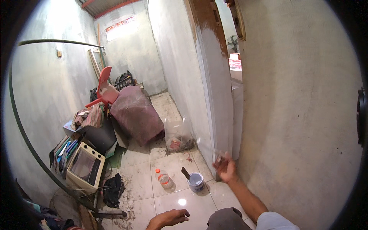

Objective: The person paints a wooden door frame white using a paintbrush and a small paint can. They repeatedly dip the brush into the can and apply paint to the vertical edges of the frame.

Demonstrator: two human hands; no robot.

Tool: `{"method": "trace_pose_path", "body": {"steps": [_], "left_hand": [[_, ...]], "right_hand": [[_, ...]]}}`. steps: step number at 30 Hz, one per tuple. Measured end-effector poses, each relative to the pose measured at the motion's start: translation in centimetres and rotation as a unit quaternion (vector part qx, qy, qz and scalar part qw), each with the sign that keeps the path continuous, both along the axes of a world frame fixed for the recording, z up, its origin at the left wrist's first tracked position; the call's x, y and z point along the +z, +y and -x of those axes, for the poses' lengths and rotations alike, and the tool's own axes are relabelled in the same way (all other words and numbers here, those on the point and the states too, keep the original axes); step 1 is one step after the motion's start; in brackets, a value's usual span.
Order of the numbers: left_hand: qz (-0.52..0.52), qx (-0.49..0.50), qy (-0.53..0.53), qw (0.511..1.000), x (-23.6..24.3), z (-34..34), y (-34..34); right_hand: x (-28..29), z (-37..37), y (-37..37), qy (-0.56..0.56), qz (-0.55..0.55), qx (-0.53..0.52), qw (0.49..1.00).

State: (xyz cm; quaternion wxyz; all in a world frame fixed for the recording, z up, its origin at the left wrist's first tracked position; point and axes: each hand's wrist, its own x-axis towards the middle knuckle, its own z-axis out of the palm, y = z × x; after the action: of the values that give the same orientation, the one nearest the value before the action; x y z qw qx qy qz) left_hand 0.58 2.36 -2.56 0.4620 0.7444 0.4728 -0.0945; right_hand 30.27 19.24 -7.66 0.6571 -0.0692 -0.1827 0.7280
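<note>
Right hand at the foot of a part-white door frame

Right hand was raised at the lower end of the door frame, which stood to the right of the room. Its fingers were bent and blurred; whether the grip was closed on anything, I could not tell. The frame showed white over most of its height — brown wood near the top.

Left hand hung low over the tiled floor, near the grey-clad knee, its grip loose, fingers slightly curled and holding nothing visible.

Paint can stood open on the tiles between the hands and farther out — a dark flat stick leaned up from it. Just left: a clear bottle, orange-capped, upright.
</note>
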Motion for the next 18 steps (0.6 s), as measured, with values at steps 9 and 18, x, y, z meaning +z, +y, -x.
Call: {"method": "trace_pose_path", "body": {"steps": [9, 18], "left_hand": [[-0.012, -0.005, -0.017, 1.000, -0.4, 0.4, 0.5], [-0.011, -0.001, -0.023, 1.000, -0.8, 0.4, 1.0]], "right_hand": [[30.7, -5.9, 0.7, -0.293, -0.361, -0.545, 0.698], [39.4, -8.4, 6.0, -0.403, -0.355, -0.642, 0.547]]}}
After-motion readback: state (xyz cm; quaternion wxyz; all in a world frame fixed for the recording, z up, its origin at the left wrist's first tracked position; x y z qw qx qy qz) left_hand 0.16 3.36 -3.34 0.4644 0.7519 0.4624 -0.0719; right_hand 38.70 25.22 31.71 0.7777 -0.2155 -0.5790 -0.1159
